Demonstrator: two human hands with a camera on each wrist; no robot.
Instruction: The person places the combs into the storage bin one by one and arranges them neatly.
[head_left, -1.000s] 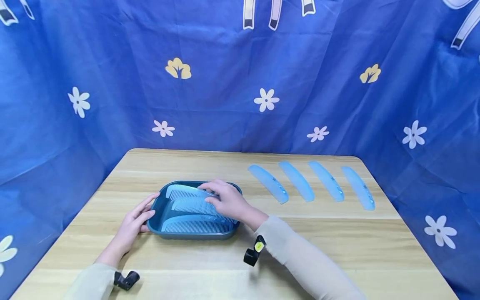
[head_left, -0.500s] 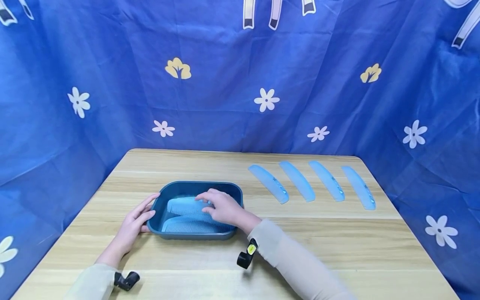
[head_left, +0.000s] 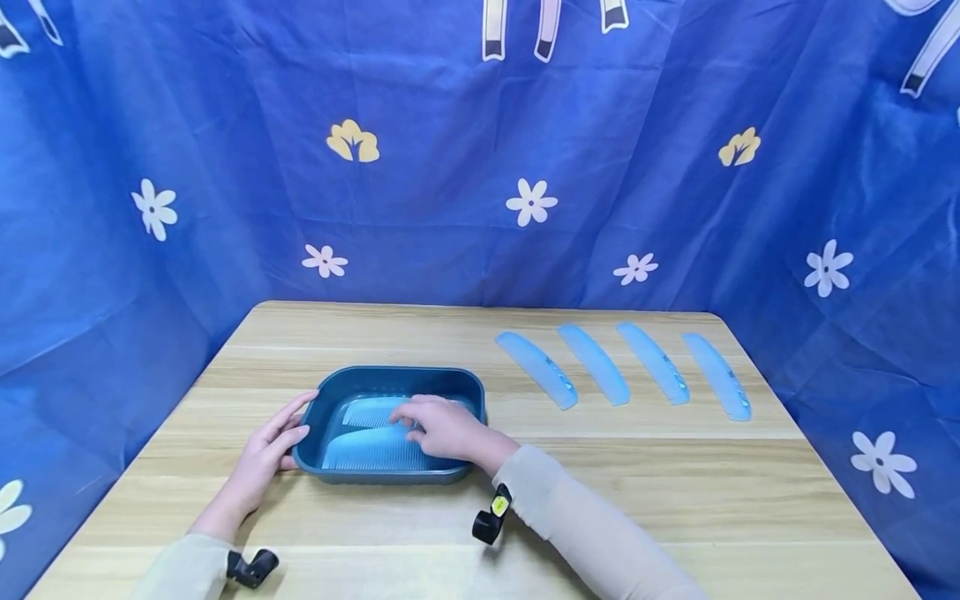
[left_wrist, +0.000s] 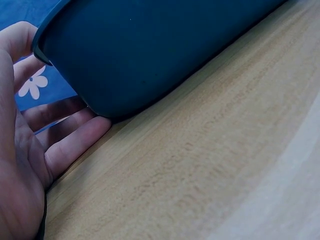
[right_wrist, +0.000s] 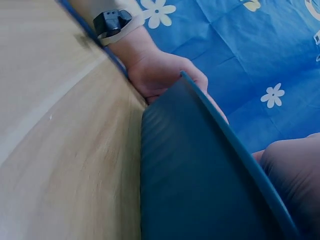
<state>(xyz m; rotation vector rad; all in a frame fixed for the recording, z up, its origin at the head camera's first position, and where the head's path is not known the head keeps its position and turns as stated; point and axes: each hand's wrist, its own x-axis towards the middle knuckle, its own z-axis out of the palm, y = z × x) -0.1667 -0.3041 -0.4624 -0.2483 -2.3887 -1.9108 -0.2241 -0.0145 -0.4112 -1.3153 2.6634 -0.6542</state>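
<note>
A dark teal plastic basin (head_left: 390, 477) stands on the table, left of centre. My left hand (head_left: 258, 454) grips its left end, with one digit over the rim and other fingers against the outer wall and lower corner in the left wrist view. My right hand (head_left: 442, 427) reaches inside the basin and holds a pale blue comb (head_left: 367, 450) by its right part, low along the near side. Behind it another pale blue comb (head_left: 363, 411) lies on the basin floor, teeth toward me. The right hand covers the right ends of both combs.
Several pale blue combs lie slanted in a row at the back right, the leftmost comb (head_left: 536, 368) being closest to the basin and the rightmost comb (head_left: 717, 377) near the table's right edge. A blue patterned curtain (head_left: 450, 167) surrounds the wooden table (head_left: 375, 550).
My right hand has lowered the comb into the basin, across the rear comb and then toward the near side. The left hand stays on the basin's left end.
</note>
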